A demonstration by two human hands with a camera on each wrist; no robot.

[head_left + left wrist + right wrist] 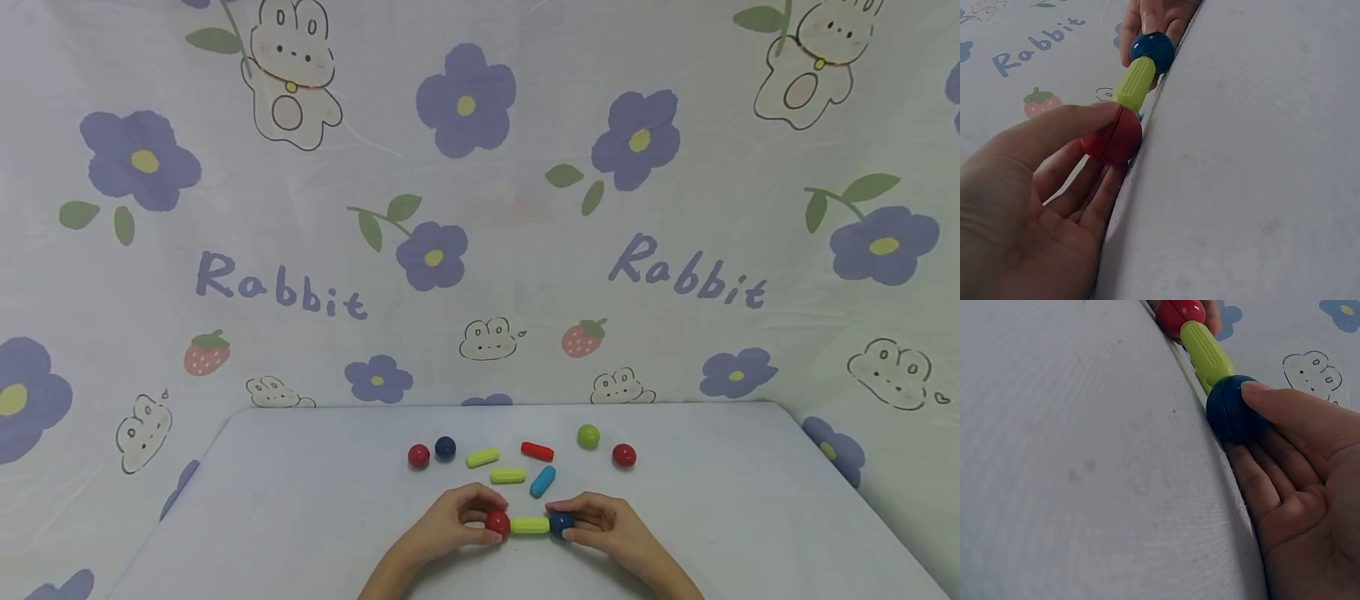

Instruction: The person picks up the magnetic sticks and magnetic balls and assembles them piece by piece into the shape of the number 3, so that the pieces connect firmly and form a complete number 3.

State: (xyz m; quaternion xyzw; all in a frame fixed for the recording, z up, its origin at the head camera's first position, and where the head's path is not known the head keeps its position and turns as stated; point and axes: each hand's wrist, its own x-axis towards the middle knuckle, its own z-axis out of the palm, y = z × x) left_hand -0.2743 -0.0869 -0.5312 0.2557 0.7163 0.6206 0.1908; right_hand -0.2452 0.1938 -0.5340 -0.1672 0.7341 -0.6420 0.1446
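Near the front of the white table, a red ball [498, 523], a yellow-green ribbed rod [530, 526] and a dark blue ball [561, 524] form one straight row, touching end to end. My left hand [454, 521] pinches the red ball between thumb and fingers. On the other end, my right hand [611, 530] pinches the dark blue ball. The left wrist view shows the left thumb on top of the red ball [1113, 137]. In the right wrist view the right thumb presses the blue ball [1235, 411], with the fingers beneath it.
Behind the hands lie a blue rod [543, 482], two yellow-green rods [507, 476] and a red rod [537, 451]. Loose balls sit farther out: red [419, 456] and blue [446, 448] on the left, green [588, 436] and red [624, 455] on the right. A patterned curtain hangs behind.
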